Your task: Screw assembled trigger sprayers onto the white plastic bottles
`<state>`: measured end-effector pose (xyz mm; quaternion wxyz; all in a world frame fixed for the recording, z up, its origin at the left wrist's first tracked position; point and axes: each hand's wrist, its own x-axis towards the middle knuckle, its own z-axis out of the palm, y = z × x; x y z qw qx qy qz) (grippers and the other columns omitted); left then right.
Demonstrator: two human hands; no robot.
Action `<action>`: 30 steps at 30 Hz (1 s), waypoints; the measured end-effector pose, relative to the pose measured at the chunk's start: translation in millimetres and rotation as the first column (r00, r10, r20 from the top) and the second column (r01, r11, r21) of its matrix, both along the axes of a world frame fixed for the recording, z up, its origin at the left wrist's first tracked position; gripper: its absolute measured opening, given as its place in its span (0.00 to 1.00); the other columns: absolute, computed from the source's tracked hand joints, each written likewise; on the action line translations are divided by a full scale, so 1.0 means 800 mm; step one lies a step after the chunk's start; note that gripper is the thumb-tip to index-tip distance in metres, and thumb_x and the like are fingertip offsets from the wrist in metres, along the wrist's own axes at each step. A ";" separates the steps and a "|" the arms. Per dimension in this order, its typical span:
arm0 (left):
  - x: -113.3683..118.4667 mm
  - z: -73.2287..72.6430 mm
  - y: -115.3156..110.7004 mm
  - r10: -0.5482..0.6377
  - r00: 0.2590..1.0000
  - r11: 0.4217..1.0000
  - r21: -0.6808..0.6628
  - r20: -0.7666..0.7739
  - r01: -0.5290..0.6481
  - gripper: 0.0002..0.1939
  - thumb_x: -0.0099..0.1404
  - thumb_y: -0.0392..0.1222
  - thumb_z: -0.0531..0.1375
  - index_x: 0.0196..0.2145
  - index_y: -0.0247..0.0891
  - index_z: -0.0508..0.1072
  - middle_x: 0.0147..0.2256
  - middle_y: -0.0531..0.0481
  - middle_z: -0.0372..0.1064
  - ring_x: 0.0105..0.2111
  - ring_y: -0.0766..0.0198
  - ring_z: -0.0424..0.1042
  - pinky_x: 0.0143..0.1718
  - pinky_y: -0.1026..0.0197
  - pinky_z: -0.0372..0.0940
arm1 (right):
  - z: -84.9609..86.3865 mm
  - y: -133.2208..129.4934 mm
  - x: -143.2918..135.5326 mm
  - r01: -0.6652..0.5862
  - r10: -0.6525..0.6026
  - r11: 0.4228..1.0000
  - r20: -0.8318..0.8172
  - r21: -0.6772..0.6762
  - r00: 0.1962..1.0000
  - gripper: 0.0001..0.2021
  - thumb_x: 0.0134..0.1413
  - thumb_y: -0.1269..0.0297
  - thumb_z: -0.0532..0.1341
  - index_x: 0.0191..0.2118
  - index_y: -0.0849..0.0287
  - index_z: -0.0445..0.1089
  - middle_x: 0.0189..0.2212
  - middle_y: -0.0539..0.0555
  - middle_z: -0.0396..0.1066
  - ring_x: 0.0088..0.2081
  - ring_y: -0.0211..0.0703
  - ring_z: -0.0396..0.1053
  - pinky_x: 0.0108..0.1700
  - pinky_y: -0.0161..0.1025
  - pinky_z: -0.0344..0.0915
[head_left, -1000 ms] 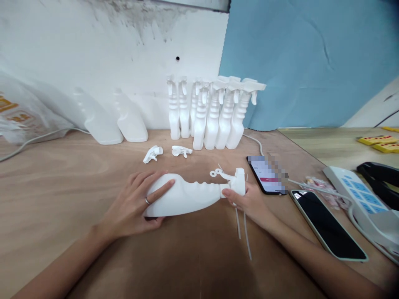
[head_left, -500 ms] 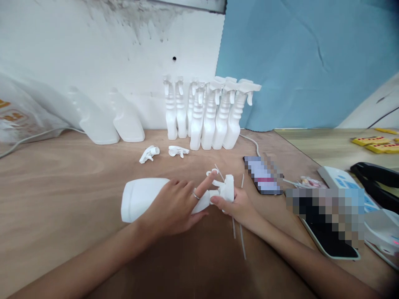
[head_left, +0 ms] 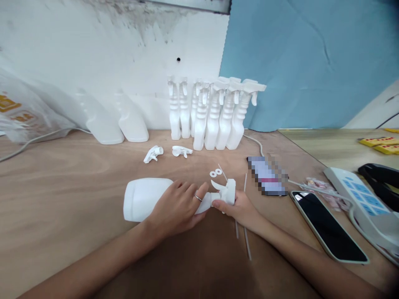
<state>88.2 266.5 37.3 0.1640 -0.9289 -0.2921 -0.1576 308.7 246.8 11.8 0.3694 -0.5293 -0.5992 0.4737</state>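
Observation:
A white spray bottle [head_left: 146, 199] lies on its side above the wooden table, its base to the left. My left hand [head_left: 181, 203] is wrapped round its body near the neck. At the neck end sits a white trigger sprayer head [head_left: 229, 192], which my right hand [head_left: 241, 207] grips with the thumb on its near side. The trigger points away from me. Two white ring washers [head_left: 215, 172] lie just beyond the head. Thin white tubes [head_left: 247, 245] lie under and beside my right hand, partly hidden by it.
Several white spray bottles with heads [head_left: 215, 120] stand at the back. Two bottles without heads [head_left: 134, 124] stand at the left by the wall. Two loose sprayer heads [head_left: 182, 151] lie before them. Phones [head_left: 330, 228], a cable and a white device [head_left: 358, 191] occupy the right.
My left index finger has come down from beside the washers and folded onto the bottle. Both hands keep their hold. The view has shifted slightly.

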 end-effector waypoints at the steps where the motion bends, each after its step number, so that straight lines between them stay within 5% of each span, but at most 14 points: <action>1: 0.001 0.000 0.000 0.003 1.000 1.000 -0.007 0.009 -0.002 0.27 0.72 0.50 0.52 0.61 0.26 0.57 0.39 0.41 0.74 0.37 0.51 0.74 0.36 0.50 0.66 | 0.000 0.000 0.000 0.001 -0.001 1.000 -0.001 -0.004 1.000 0.19 0.46 0.47 0.67 0.27 0.59 0.67 0.22 0.48 0.64 0.25 0.37 0.60 0.29 0.35 0.60; 7: 0.004 0.004 -0.003 0.026 0.999 0.999 -0.030 -0.029 -0.027 0.38 0.71 0.49 0.55 0.69 0.31 0.41 0.36 0.46 0.73 0.35 0.52 0.73 0.34 0.51 0.65 | 0.000 0.001 0.001 -0.008 0.008 1.000 -0.003 0.001 1.000 0.18 0.47 0.47 0.67 0.31 0.59 0.70 0.22 0.48 0.64 0.25 0.37 0.60 0.28 0.35 0.59; 15: 0.000 -0.001 -0.001 -0.030 0.999 0.999 -0.039 -0.040 0.029 0.25 0.71 0.48 0.54 0.60 0.32 0.60 0.35 0.44 0.72 0.33 0.52 0.73 0.34 0.51 0.66 | 0.001 -0.001 0.000 -0.030 0.030 0.999 0.000 -0.033 1.000 0.21 0.47 0.45 0.67 0.34 0.61 0.73 0.25 0.50 0.69 0.27 0.39 0.64 0.29 0.36 0.62; 18: 0.001 0.006 -0.005 -0.010 0.999 0.997 -0.082 -0.035 0.007 0.31 0.72 0.49 0.54 0.66 0.34 0.52 0.35 0.45 0.72 0.34 0.52 0.73 0.35 0.51 0.66 | 0.004 -0.003 -0.001 -0.019 0.019 1.000 -0.001 -0.022 1.000 0.20 0.46 0.46 0.67 0.34 0.61 0.74 0.25 0.50 0.69 0.26 0.39 0.64 0.29 0.35 0.62; 22: -0.005 0.033 -0.003 -0.020 1.000 0.981 -0.192 -0.012 0.017 0.47 0.68 0.59 0.58 0.71 0.36 0.38 0.46 0.41 0.73 0.45 0.48 0.71 0.46 0.47 0.64 | 0.014 -0.003 0.004 0.081 -0.081 0.996 0.010 0.023 0.997 0.21 0.44 0.46 0.68 0.34 0.61 0.74 0.25 0.51 0.70 0.26 0.41 0.66 0.28 0.36 0.64; 26: -0.034 0.071 0.021 0.086 0.994 0.931 -0.350 -0.062 -0.102 0.32 0.64 0.65 0.60 0.57 0.41 0.70 0.50 0.43 0.72 0.50 0.45 0.70 0.53 0.45 0.60 | 0.029 0.005 0.015 0.103 -0.099 0.990 -0.052 0.094 0.994 0.24 0.41 0.43 0.71 0.33 0.61 0.74 0.26 0.53 0.72 0.26 0.42 0.67 0.29 0.38 0.66; 28: -0.053 0.090 0.039 0.169 0.983 0.862 -0.471 -0.078 -0.186 0.29 0.62 0.69 0.58 0.47 0.43 0.75 0.48 0.47 0.74 0.47 0.48 0.72 0.48 0.50 0.63 | 0.038 0.015 0.017 -0.021 0.038 0.989 -0.117 0.145 0.992 0.27 0.46 0.39 0.68 0.38 0.62 0.74 0.30 0.55 0.74 0.27 0.41 0.68 0.31 0.39 0.68; 30: -0.073 0.108 0.056 0.316 0.947 0.826 -0.505 0.050 -0.249 0.31 0.61 0.71 0.57 0.49 0.44 0.74 0.48 0.48 0.73 0.45 0.51 0.72 0.43 0.55 0.63 | 0.047 0.030 0.010 -0.156 0.186 0.963 -0.120 0.219 0.975 0.28 0.56 0.39 0.62 0.48 0.61 0.72 0.39 0.58 0.75 0.32 0.43 0.71 0.36 0.41 0.70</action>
